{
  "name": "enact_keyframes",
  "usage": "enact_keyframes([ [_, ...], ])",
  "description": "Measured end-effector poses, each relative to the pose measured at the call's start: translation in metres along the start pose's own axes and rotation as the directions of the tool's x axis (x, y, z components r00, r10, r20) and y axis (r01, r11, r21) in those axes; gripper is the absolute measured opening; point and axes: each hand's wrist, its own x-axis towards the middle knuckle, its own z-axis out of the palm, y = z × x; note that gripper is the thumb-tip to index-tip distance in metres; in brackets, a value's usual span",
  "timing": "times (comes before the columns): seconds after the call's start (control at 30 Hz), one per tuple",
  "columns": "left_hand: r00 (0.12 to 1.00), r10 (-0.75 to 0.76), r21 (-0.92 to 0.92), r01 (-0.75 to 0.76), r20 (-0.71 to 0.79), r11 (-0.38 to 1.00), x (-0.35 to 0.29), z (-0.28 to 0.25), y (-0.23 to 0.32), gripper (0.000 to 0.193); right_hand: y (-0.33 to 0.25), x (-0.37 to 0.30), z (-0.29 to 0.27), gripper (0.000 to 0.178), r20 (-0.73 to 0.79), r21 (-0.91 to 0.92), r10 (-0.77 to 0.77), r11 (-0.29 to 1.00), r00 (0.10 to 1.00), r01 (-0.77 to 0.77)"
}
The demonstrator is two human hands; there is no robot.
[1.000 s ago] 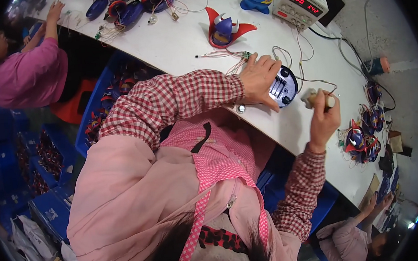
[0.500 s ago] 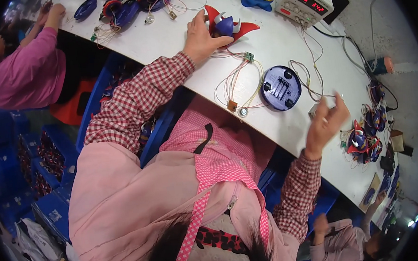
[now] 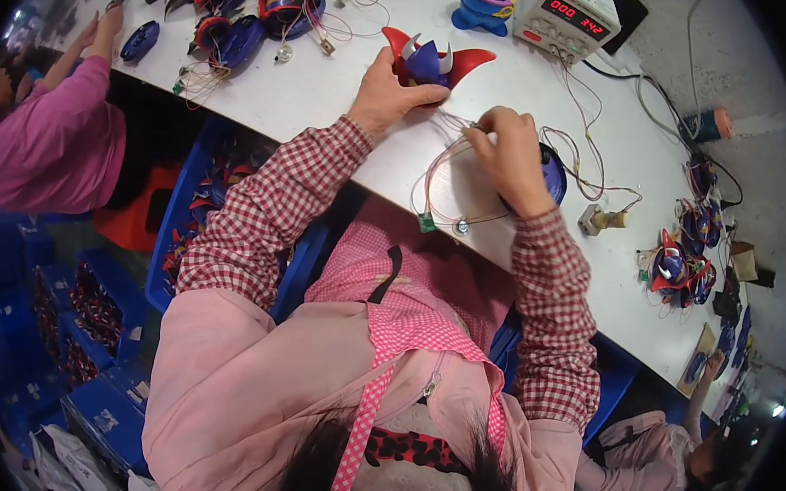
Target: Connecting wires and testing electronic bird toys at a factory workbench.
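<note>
left hand [image 3: 389, 94]: grasping 1 red-purple toy [image 3: 430, 62] between thumb and fingers | right hand [image 3: 510, 155]: pinching wires [image 3: 453, 122]

Your right hand [image 3: 511, 158] has shifted up and left in the frame, now pinching wires [image 3: 441, 156], upper centre.

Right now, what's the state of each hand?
Left hand: closed, holding the red-and-purple horned toy.
Right hand: curled at the thin wires; whether closed on them cannot be told.
</note>
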Motion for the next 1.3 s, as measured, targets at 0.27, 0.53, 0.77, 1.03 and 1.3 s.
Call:
enact_keyframes([
  [0.27, 0.836, -0.027, -0.307, 0.232, 0.549, 0.923, -0.028, 0.044, 0.029, 0.066, 0.059, -0.038, -0.048, 0.018, 0.125, 0.773, 0.234, 0.586, 0.964, -0.242],
  [0.53, 0.841, 0.024, -0.006, -0.024, 0.540, 1.000, -0.042, 0.085, -0.002, 0.072, 0.098, -0.060, -0.011, 0.022, -0.303, 0.142, 0.139, 0.985, 0.943, -0.099],
  [0.77, 0.810, 0.466, 0.518, -0.586, 0.356, 0.623, -0.062, 0.078, 0.024, 0.073, 0.079, -0.064, -0.011, 0.027, -0.325, 0.565, 0.264, 0.824, 0.908, -0.037],
  [1.03, 0.877, 0.385, -0.218, -0.331, 0.287, 0.918, -0.092, 0.032, 0.049, 0.071, -0.011, -0.057, -0.041, 0.027, -0.274, 0.715, 0.112, 0.688, 0.955, 0.124],
  [1.3, 0.998, -0.064, -0.671, 0.063, 0.023, 0.739, -0.173, -0.022, 0.036, 0.066, -0.083, -0.063, -0.033, 0.029, 0.018, 0.705, -0.204, 0.696, 0.979, 0.132],
])
